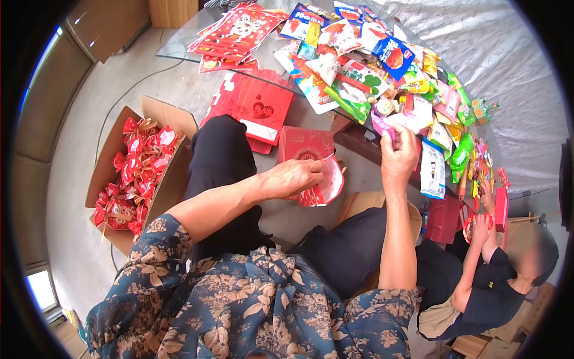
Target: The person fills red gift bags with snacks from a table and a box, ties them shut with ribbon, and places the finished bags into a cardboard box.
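Currently, the left hand (294, 178) finger-pinches an open red bag (310, 196) at its rim; the right hand (399, 154) finger-pinches a pink packet (381, 124) beside the snack pile (362, 78).

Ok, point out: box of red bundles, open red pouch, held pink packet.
Box of red bundles (170, 116): head view, upper flap.
Open red pouch (333, 181): head view, pale inside.
Held pink packet (381, 124): head view, middle.

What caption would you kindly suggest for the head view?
Left hand holding a red bag, right hand pinching a pink packet, snacks beyond.
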The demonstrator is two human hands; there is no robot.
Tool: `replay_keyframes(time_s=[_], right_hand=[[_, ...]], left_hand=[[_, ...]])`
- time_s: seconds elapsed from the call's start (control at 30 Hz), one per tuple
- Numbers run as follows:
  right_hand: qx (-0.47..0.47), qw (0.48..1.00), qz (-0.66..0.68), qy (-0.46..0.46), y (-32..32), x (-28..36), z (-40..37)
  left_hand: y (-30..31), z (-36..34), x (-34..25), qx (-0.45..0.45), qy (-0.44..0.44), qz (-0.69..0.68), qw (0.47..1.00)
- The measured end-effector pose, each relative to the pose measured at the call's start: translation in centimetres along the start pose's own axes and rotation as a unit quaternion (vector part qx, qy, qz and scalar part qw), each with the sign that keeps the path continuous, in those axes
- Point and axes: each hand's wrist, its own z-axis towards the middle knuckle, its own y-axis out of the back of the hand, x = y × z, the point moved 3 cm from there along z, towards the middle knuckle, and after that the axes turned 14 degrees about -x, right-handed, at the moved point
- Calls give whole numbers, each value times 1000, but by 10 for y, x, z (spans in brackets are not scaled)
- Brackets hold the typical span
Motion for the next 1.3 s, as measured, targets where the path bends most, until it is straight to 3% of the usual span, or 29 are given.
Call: replay_keyframes(time_s=[0.03, 0.1, 0.2, 0.3, 0.4, 0.53, 0.87, 0.97, 1.0, 1.1, 1.3], right_hand=[[8, 998, 20, -64, 9, 13, -4], [44, 995, 13, -89, 25, 26, -14], [101, 977, 106, -152, 31, 36, -44], [173, 968, 68, -170, 24, 42, -72], [200, 972, 19, -117, 5, 24, -99], [168, 963, 72, -200, 12, 16, -98], [51, 981, -55, -176, 67, -82, -40], [66, 951, -102, -283, 71, -94, -30], [60, 969, -197, -137, 73, -97, -28], [1, 960, -281, 13, 76, -92, -20], [88, 947, -305, -58, 63, -122, -20]], left_hand=[[0, 0, 0, -3, -2, -6, 1000], [2, 2, -3, -9, -7, -17, 1000], [5, 3, -7, -18, 4, -26, 999], [9, 6, -14, -22, 12, -40, 999], [5, 4, -13, -20, 4, -29, 999], [4, 0, -11, -14, 8, -18, 1000], [4, 4, -9, -38, 10, -42, 998], [5, 5, -9, -31, 21, -41, 998], [5, 5, -9, -35, 22, -40, 998], [6, 5, -8, -37, 23, -36, 998], [5, 4, -7, -18, 34, -36, 999]])
